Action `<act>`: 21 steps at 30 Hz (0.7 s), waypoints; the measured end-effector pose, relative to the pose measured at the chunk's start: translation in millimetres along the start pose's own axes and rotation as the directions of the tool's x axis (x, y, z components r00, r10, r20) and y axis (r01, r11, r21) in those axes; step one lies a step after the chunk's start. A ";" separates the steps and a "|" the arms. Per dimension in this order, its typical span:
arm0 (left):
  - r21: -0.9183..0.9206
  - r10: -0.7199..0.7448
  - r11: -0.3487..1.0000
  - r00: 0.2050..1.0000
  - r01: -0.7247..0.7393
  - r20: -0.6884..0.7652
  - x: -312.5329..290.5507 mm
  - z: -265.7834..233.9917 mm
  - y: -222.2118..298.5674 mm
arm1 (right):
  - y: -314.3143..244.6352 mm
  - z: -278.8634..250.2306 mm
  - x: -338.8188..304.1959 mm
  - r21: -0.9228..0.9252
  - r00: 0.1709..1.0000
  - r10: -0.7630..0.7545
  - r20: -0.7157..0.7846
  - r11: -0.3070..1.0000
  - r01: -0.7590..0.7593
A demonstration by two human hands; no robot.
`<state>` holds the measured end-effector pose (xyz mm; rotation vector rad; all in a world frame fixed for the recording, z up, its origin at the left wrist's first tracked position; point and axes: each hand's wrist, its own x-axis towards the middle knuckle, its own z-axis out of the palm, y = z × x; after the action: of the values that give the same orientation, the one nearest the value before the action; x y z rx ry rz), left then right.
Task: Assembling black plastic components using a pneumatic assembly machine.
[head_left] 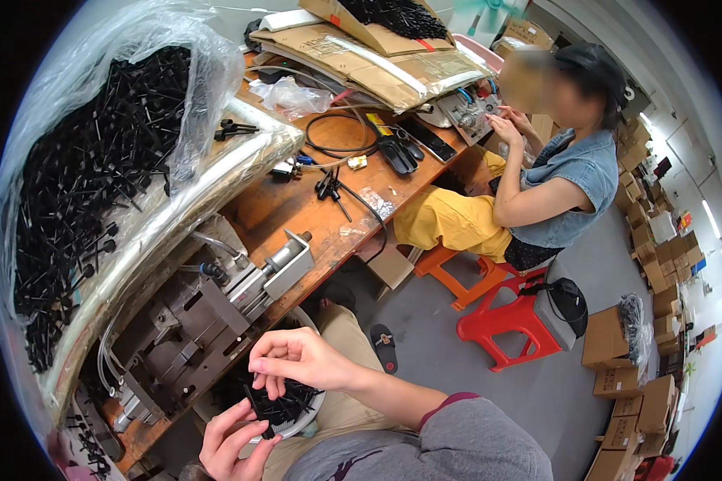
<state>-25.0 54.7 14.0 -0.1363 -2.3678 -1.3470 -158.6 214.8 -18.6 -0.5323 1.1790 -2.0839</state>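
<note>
Head view: a seated worker's left hand point(231, 437) pinches a black plastic pin point(258, 413) while the right hand point(301, 359), fingers curled narrow, picks at the same pin just above a white bowl point(311, 413) of pins on the lap. The metal press point(208, 321) stands just left of the bowl, with no pin visibly loaded in it. Far above the bowl, a large clear bag point(88, 168) remains heaped with pins, so much appears left. Beyond the bench point(313, 216), another person works.
</note>
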 end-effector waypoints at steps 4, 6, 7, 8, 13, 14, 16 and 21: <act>-0.002 0.006 1.000 1.000 -0.006 0.007 -4.9 1.4 -2.5 | -2.8 6.4 -0.3 0.020 1.000 0.015 0.019 1.000 -0.015; 0.032 0.039 0.999 0.999 -0.040 0.037 -5.3 -0.7 -1.8 | -1.5 9.2 0.4 0.017 0.999 -0.028 0.027 0.999 0.027; 0.048 0.055 0.997 0.997 -0.058 0.053 -5.5 -1.4 -1.7 | -0.4 9.2 0.3 0.019 0.998 -0.040 0.039 0.999 0.040; 0.047 0.068 0.996 0.996 -0.071 0.057 -5.7 -1.3 -2.2 | 0.7 8.8 0.2 0.022 0.997 -0.053 0.051 0.998 0.052; 0.085 0.115 0.989 0.989 -0.122 0.090 -5.4 -3.5 -0.7 | 0.8 11.7 -2.3 0.099 0.992 -0.062 0.109 0.994 0.051; 0.075 0.112 0.990 0.990 -0.119 0.085 -6.0 -2.3 -1.3 | 1.6 11.8 -2.4 0.107 0.993 -0.064 0.104 0.993 0.053; 0.062 0.106 0.992 0.991 -0.111 0.076 -7.3 -0.6 -2.6 | 3.7 11.9 -1.9 0.128 0.993 -0.070 0.099 0.990 0.057; 0.077 0.128 0.988 0.988 -0.135 0.088 -6.2 1.3 -1.7 | 4.8 12.7 -3.2 0.127 0.995 -0.059 0.077 0.991 0.049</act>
<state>-20.2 55.5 9.7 -0.3239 -2.4317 -1.2015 -146.7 207.9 -16.4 -0.5894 0.9911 -2.1450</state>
